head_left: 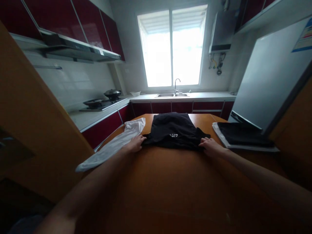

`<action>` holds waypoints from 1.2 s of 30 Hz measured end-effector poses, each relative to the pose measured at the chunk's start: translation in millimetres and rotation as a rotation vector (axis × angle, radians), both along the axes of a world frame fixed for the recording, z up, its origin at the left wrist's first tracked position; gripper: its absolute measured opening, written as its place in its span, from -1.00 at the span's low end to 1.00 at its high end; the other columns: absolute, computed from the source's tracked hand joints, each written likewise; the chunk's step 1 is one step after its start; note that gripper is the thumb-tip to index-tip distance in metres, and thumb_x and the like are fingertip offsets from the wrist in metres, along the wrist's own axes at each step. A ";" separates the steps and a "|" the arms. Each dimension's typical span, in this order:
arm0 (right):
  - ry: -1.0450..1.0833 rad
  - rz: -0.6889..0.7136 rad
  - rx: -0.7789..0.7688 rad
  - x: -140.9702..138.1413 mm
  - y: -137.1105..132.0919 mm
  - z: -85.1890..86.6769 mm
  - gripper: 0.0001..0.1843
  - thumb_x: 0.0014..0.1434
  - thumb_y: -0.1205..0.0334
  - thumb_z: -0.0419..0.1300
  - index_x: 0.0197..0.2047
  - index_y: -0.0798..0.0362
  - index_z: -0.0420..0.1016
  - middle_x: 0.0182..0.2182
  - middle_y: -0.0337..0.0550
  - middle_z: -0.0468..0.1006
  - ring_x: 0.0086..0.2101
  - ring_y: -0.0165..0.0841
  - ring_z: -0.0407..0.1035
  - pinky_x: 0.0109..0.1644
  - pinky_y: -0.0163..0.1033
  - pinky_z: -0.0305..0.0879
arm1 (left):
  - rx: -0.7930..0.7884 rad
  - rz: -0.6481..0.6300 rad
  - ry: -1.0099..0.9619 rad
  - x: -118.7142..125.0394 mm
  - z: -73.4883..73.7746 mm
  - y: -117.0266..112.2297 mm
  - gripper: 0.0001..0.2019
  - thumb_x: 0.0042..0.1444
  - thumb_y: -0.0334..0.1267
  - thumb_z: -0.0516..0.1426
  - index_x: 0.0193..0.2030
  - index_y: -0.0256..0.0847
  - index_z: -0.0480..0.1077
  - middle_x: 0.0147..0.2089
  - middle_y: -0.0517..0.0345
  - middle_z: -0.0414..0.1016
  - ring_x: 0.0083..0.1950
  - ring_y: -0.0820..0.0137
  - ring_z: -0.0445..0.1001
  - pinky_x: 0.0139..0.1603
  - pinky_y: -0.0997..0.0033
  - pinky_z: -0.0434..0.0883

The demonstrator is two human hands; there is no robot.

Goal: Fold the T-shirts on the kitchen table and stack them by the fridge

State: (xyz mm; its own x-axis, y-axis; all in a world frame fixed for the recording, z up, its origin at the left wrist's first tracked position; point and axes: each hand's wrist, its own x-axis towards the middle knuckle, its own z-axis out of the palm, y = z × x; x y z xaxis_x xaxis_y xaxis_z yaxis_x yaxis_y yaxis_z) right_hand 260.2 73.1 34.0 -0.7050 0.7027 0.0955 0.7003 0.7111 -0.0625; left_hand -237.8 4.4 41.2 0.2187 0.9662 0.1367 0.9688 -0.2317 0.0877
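A black garment with small white lettering lies spread on the orange-brown table. My left hand grips its near left corner, fingers closed on the cloth. At the near right corner, my right hand pinches the fabric in the same way. Both arms stretch forward over the tabletop.
A white garment lies on the table's left edge, beside my left hand. A folded stack of dark cloth over white cloth sits at the right. Behind are a counter with a sink, a stove with pans, and a fridge.
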 end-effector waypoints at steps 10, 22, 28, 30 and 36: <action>0.216 -0.323 -0.104 -72.3 0.5 -12.0 -0.60 0.22 0.27 0.23 0.13 -0.01 0.54 -0.03 -0.05 0.58 0.03 -0.17 0.42 0.06 -0.13 0.27 | 0.076 0.170 -0.152 97.7 -24.3 22.6 -0.61 0.26 -0.25 0.16 0.22 -0.15 0.43 0.11 -0.07 0.51 0.20 0.10 0.44 0.20 0.11 0.34; 0.387 0.262 -0.122 -40.3 -51.5 1.6 -0.83 0.21 0.23 0.25 -0.13 -0.06 0.63 -0.15 -0.14 0.54 -0.10 -0.24 0.41 0.02 -0.19 0.34 | -0.228 -0.468 -0.221 42.5 13.8 -45.5 -0.55 0.03 -0.32 0.32 0.10 0.06 0.57 0.26 0.07 0.40 0.26 0.12 0.41 0.31 0.16 0.32; 0.419 -0.207 0.045 -62.2 -2.8 -21.4 -0.66 0.34 0.23 0.07 0.04 0.07 0.59 0.06 0.03 0.53 0.11 -0.19 0.35 0.24 -0.14 0.24 | -0.039 -0.357 -0.418 92.8 11.5 -23.2 -0.66 0.38 -0.14 0.05 0.15 -0.13 0.53 0.21 -0.05 0.49 0.21 0.21 0.48 0.30 0.18 0.36; 0.292 -0.273 -0.003 -63.8 3.2 -35.0 -0.49 0.38 0.06 0.05 0.27 0.13 0.44 0.28 0.12 0.37 0.29 -0.12 0.19 0.35 -0.06 0.11 | 0.036 -0.221 -0.321 110.9 -7.6 -14.4 -0.59 0.37 -0.07 0.08 0.27 -0.10 0.43 0.35 -0.06 0.37 0.39 0.11 0.30 0.42 -0.02 0.20; 0.126 -0.460 -0.039 -43.7 -12.2 -61.3 -0.20 0.39 -0.21 -0.07 0.48 0.16 0.12 0.46 0.20 -0.01 0.44 -0.03 -0.16 0.44 0.14 -0.15 | -0.091 -0.182 -0.115 122.7 -40.9 -34.0 -0.45 0.39 0.15 -0.04 0.45 0.12 0.17 0.54 0.11 0.03 0.55 0.06 -0.05 0.47 -0.28 -0.08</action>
State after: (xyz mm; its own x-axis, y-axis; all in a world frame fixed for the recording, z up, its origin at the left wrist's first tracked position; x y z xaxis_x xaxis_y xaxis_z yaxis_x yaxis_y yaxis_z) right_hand 216.5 60.9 -27.4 -0.3048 0.9438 0.1278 0.9271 0.3247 -0.1873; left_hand -115.1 -29.6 0.3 0.3780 0.9219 0.0853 0.8943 -0.3874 0.2240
